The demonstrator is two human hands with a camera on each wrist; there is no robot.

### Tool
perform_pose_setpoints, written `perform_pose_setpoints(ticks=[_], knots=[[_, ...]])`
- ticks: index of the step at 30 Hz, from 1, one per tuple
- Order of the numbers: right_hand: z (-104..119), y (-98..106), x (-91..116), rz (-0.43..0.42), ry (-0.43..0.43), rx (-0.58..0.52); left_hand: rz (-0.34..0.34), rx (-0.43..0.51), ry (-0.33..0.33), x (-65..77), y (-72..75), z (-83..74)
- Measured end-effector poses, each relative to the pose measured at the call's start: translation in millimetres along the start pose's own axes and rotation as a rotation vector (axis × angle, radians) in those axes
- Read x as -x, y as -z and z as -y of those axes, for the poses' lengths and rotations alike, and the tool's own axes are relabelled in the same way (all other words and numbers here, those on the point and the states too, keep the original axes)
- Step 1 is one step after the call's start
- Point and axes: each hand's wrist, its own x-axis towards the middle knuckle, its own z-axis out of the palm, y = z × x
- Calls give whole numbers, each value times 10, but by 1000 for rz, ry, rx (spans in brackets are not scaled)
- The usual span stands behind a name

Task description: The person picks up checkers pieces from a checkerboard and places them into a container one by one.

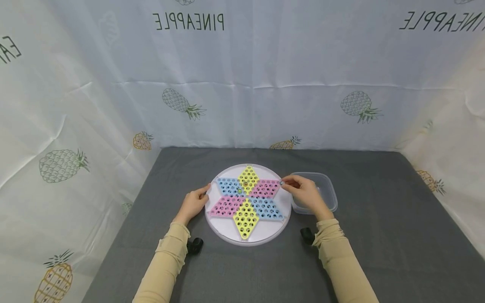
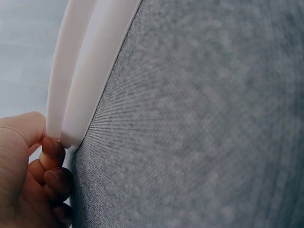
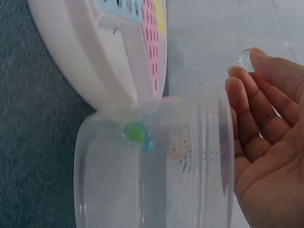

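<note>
A round white Chinese checkers board [image 1: 223,227] with a yellow, pink and blue star of holes lies on the table. My left hand [image 1: 192,204] holds its left rim, the thumb on top and the other fingers curled against the side [image 2: 19,166]. Over the right tip of the star, my right hand [image 1: 305,194] pinches a clear glass marble [image 3: 245,60] between thumb and fingertips. A greenish marble [image 1: 240,191] and an amber marble [image 1: 245,184] sit in holes near the upper middle of the star.
A clear plastic box [image 1: 333,198] stands against the board's right side, partly under my right forearm. A green marble [image 3: 135,132] and a small blue spot show through its wall. Grey cloth [image 1: 379,235] covers the table; a pineapple-print curtain [image 1: 242,113] hangs behind.
</note>
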Motion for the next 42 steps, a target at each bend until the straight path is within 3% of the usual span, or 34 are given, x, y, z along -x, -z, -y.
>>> perform_pose_setpoints(ticks=[13,28,42], knots=[[-216,117,27,-32,-18,38,-4,1,-9,10,-5,-5],[-312,180,10,-22,-61,98,3,3,16,5,-2,-13],[-369,166,-14,-8,-44,128,6,2,23,-3,-7,-9]])
